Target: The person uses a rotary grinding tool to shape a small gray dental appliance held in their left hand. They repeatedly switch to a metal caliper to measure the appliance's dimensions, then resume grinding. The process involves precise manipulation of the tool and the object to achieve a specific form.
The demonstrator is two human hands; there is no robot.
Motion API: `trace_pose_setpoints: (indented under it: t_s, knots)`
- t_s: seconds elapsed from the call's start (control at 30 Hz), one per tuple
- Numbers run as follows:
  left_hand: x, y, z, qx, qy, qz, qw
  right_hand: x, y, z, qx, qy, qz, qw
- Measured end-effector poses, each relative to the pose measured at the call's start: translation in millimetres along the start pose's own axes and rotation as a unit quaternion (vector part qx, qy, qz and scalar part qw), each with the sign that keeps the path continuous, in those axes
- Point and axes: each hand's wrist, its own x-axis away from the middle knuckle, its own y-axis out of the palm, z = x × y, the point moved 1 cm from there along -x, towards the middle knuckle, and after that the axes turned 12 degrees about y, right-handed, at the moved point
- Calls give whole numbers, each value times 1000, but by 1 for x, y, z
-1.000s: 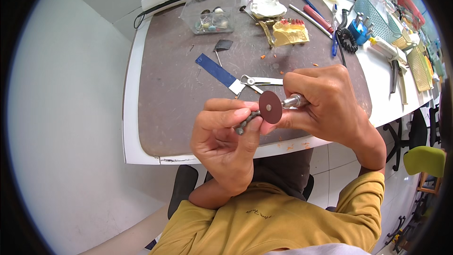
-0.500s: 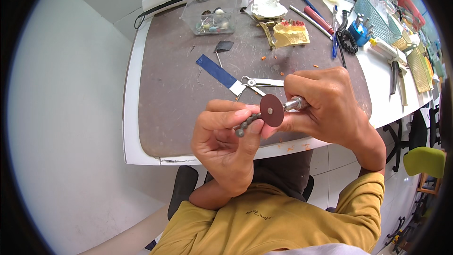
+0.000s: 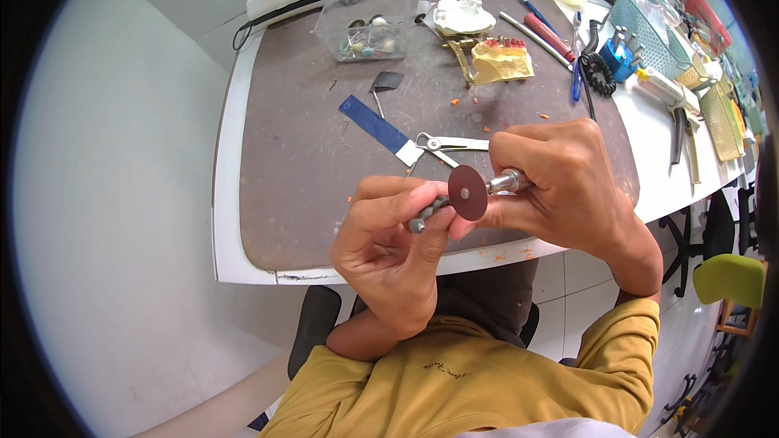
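My left hand (image 3: 388, 255) pinches a small, knobbly dark grey metal dental casting (image 3: 425, 216) between thumb and fingertips. My right hand (image 3: 560, 182) is wrapped round a silver rotary handpiece (image 3: 511, 182), whose body is mostly hidden by the fingers. On its tip sits a thin reddish-brown cutting disc (image 3: 466, 204), its flat face turned toward me. The disc's left edge is right at the casting's inner end; whether they touch I cannot tell. My right thumb comes close to the left fingertips behind the disc.
On the brown mat (image 3: 284, 186) lie a metal caliper (image 3: 458, 143), a blue strip (image 3: 373, 123), a clear box of polishing tips (image 3: 365, 45), and a plaster dental model (image 3: 499, 62) with red teeth. Pens and a red-handled tool (image 3: 548, 36) lie at far right, near baskets (image 3: 653, 32).
The casting has turned in my left fingers, so less of its beaded row sticks out. The disc has shifted very slightly downward. My right hand keeps nearly the same place.
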Motion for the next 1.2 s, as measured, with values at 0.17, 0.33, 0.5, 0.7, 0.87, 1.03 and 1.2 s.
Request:
trace_pose_setpoints:
  t_s: [0.17, 0.33, 0.5, 0.7, 0.87, 1.03, 1.2]
  knots:
    - [1, 0, -2, -6, 0, -4, 1000, 0, -1, 1, 6, -1, 2, 1000]
    - [2, -1, -2, -12, -2, -1, 1000, 1, 0, 1, 7, 6, 0, 1000]
    - [3, -2, -3, -15, -4, -4, 1000, 1, -1, 2, 4, 3, 5, 1000]
    - [2, -2, -3, -20, -8, -1, 1000, 1, -1, 1, 6, 10, 14, 1000]
    - [2, -3, -3, -9, -15, 11, 1000, 1, -1, 1, 11, 5, 15, 1000]
    - [2, -2, -2, -3, -19, 11, 1000, 0, -1, 1, 9, -3, 3, 1000]
    - [2, -3, -3, -5, -14, 7, 1000, 1, -2, 0, 0, -4, -4, 1000]
